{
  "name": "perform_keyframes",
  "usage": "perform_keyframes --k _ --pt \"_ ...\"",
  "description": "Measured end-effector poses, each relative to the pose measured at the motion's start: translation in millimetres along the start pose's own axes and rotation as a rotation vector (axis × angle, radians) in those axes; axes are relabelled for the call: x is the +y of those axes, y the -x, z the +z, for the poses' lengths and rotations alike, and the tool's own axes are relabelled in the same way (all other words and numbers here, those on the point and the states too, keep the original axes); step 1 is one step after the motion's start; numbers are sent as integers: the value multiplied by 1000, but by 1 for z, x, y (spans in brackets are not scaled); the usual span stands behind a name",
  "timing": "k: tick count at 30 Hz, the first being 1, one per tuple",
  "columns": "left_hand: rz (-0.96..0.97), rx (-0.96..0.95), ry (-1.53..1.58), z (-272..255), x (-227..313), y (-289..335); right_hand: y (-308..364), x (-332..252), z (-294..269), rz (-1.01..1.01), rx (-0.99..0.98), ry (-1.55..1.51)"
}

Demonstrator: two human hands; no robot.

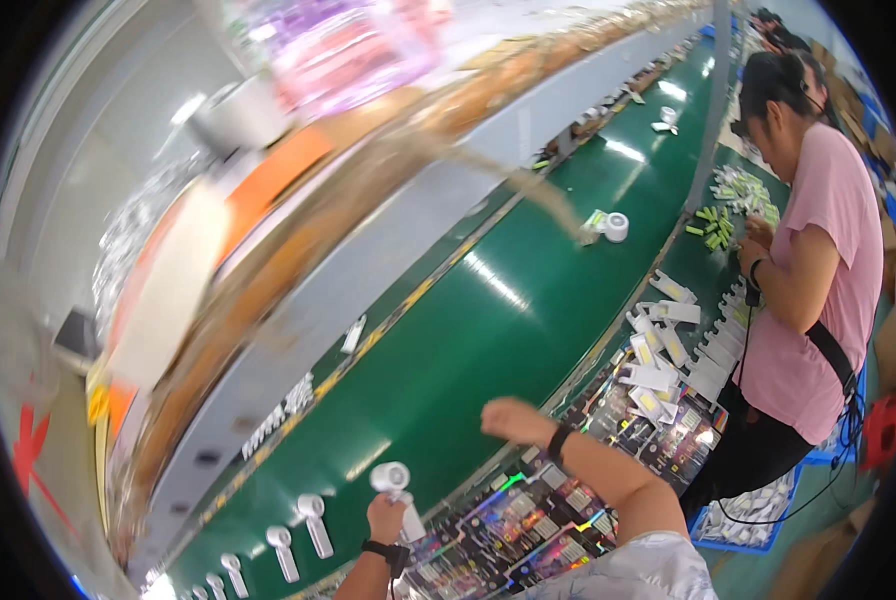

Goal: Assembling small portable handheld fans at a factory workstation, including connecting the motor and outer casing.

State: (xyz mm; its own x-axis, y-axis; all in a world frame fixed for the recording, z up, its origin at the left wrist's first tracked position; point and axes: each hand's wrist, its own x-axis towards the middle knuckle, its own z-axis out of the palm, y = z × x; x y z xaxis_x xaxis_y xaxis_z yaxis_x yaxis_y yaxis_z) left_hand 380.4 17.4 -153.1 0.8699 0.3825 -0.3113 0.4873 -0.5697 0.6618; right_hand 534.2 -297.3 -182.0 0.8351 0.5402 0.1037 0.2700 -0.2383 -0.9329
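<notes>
My left hand [386, 517] is closed on a white handheld fan [390, 476] with a round head and a flat handle, at the near edge of the green conveyor belt. Part of its handle shows beside my fingers. My right hand [514, 420] hovers over the belt's near side with curled fingers; whatever it may hold is hidden. A row of similar white fans [313, 525] lies on the belt to the left of my left hand. Below my hands is a work surface with a dark, colourful printed covering [513, 520].
White flat housings [653, 375] are piled to my right, beside a co-worker in a pink top [818, 280]. Green-and-white parts [713, 228] lie before that person. Farther along the belt [528, 330] sits a round white piece [616, 228]. A grey-sided shelf [368, 240] runs along the far side.
</notes>
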Motion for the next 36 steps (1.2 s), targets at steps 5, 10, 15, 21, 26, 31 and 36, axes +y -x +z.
perform_keyframes --k 5,10,15,21,26,31,36 --pt "99 209 -381 -11 -80 -83 -83 116 -144 322 1029 117" --pt "35 197 -776 -22 -141 -111 -131 169 -225 572 1200 49" --pt "139 280 -522 -8 -67 -73 -126 175 -261 809 1096 90" --pt "412 554 -371 -10 -35 -38 -123 202 -249 381 1406 -284" --pt "386 114 -188 -15 32 23 -79 65 -175 66 1065 -694" --pt "514 6 48 9 127 75 0 -90 -55 79 514 -948" --pt "724 71 78 -21 167 128 63 -186 37 89 125 -1045"
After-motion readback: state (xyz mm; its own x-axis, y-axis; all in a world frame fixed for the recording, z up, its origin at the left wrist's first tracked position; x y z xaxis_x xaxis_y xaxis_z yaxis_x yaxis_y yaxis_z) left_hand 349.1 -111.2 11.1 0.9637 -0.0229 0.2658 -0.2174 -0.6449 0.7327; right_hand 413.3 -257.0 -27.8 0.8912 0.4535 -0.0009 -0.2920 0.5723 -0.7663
